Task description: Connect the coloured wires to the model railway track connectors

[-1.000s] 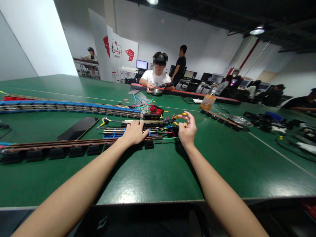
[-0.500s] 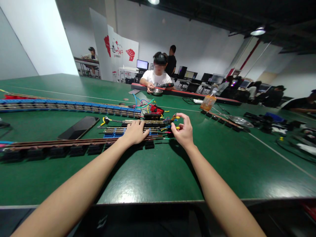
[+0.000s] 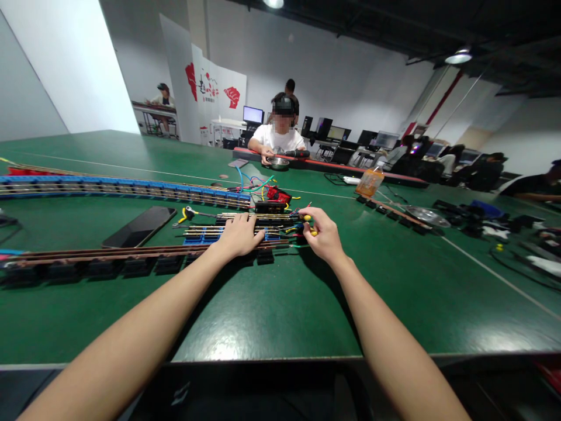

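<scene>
My left hand lies flat, fingers outstretched, across a bundle of short slot-car-like track pieces with metal rails on blue and black supports. At the right end of these pieces, my right hand is closed round the yellow handles of what look like small pliers. Their jaws are hard to make out among thin coloured wires at the rail ends. Just behind lies a red and black part with loose wires.
A phone lies left of my hands, between a long blue-backed track and a brown-railed track. Across the table a person holds a metal bowl. A bottle stands to the right.
The thumb and fingers of my right hand have come together, drawing the yellow handles closer. My left hand stays in place. In the background, a standing person has moved left.
</scene>
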`<state>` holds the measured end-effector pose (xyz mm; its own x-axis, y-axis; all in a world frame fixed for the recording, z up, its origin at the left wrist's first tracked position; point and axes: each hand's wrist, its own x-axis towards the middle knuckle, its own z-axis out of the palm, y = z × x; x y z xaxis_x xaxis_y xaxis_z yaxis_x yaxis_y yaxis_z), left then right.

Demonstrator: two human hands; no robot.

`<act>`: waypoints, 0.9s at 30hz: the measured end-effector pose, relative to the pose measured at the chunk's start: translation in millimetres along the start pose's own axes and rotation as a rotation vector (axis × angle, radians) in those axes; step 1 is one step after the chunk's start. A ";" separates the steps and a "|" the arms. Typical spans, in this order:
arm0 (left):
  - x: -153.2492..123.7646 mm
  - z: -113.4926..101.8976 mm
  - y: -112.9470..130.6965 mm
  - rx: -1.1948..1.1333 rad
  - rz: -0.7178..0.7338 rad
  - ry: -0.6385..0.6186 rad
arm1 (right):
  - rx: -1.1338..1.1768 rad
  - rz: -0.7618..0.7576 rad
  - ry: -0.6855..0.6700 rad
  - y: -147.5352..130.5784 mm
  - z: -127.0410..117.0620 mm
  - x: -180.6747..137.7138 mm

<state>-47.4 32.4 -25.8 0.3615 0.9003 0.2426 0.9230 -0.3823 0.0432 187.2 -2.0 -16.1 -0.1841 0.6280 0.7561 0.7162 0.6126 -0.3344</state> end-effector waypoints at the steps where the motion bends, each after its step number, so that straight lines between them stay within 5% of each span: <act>1: 0.0 0.1 0.0 0.002 0.001 0.004 | -0.013 -0.018 -0.024 -0.7 -0.1 0.0; 14: 0.2 1.0 -0.2 0.001 -0.002 0.004 | -0.057 -0.064 -0.223 -6.6 -3.8 -1.0; 20: 0.1 0.3 0.2 -0.001 -0.005 0.002 | -0.035 -0.022 -0.112 -5.1 1.3 -2.7; 27: 0.2 -1.1 0.9 -0.013 -0.006 -0.006 | 0.124 0.319 0.165 -2.0 7.7 -0.6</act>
<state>-46.7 31.9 -24.7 0.3565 0.9040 0.2360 0.9235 -0.3792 0.0573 180.7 0.1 -20.3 0.1529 0.7170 0.6800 0.6311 0.4587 -0.6256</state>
